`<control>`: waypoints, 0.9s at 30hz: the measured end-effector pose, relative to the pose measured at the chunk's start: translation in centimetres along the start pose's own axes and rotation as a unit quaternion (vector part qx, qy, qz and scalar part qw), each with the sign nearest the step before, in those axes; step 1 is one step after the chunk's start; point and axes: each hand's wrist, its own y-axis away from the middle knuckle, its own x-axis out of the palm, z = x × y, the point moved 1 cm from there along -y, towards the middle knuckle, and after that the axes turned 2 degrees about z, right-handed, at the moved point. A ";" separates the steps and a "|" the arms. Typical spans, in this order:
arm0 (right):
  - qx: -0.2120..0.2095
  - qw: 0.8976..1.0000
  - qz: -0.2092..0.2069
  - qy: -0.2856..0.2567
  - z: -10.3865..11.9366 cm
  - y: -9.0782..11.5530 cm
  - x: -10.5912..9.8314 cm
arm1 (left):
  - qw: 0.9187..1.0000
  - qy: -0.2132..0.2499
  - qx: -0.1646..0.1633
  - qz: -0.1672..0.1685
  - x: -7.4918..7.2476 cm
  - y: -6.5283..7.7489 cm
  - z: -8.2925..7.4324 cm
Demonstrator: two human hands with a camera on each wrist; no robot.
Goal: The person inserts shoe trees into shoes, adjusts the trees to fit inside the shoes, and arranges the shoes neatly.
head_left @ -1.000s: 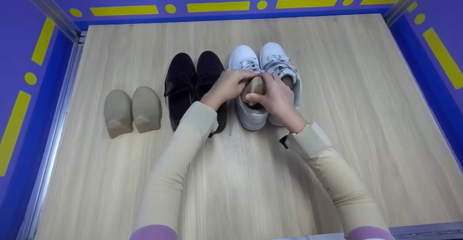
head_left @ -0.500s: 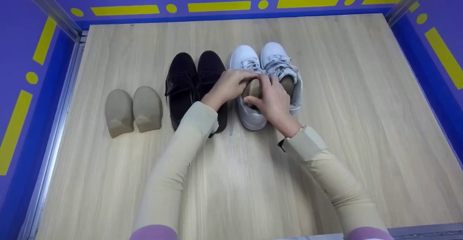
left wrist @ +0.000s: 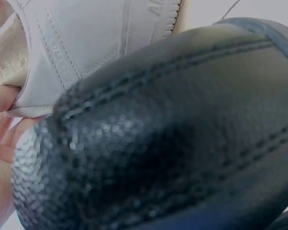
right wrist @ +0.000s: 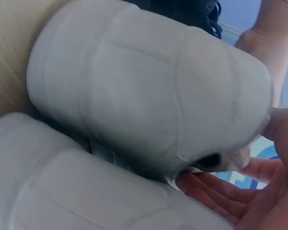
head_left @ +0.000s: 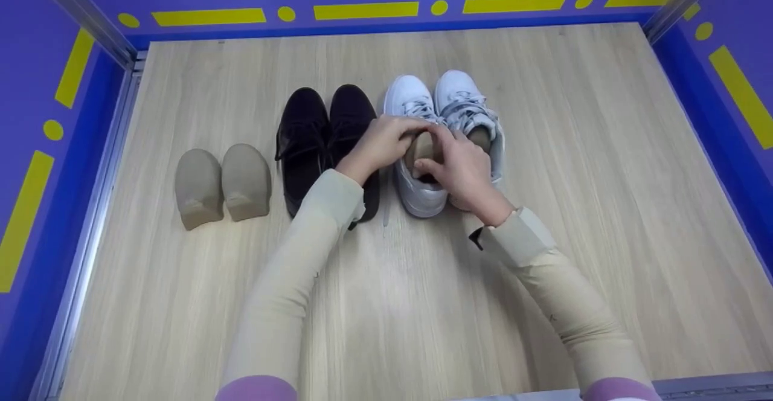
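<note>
A pair of white sneakers stands just right of the middle in the head view. A tan, rounded shoe insert sits in the opening of the left white sneaker. The left hand pinches that sneaker's collar on its left side, also seen in the left wrist view. My right hand grips the collar on the other side, its thumb by the insert and fingers between the two shoes. Another tan insert shows inside the right white sneaker. The fingertips are partly hidden.
Black lace-up shoes stand to the left, partly under the left hand and sleeve. Farther left lie two more tan inserts, side by side. The wooden board is bordered by purple-blue walls with yellow marks.
The right hand shifts slightly left, then back right, its thumb moving by the insert. My left hand keeps its place on the sneaker. The shoes stay where they were.
</note>
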 end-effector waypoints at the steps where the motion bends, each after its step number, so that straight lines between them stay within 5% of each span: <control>1: 0.003 1.000 0.004 -0.002 0.0 0.0 -0.1 | 1.000 0.002 0.000 0.001 0.0 0.0 0.0; 27: 0.018 1.000 -0.016 0.018 0.8 -0.6 1.0 | 1.000 0.008 -0.015 -0.011 0.0 0.0 0.0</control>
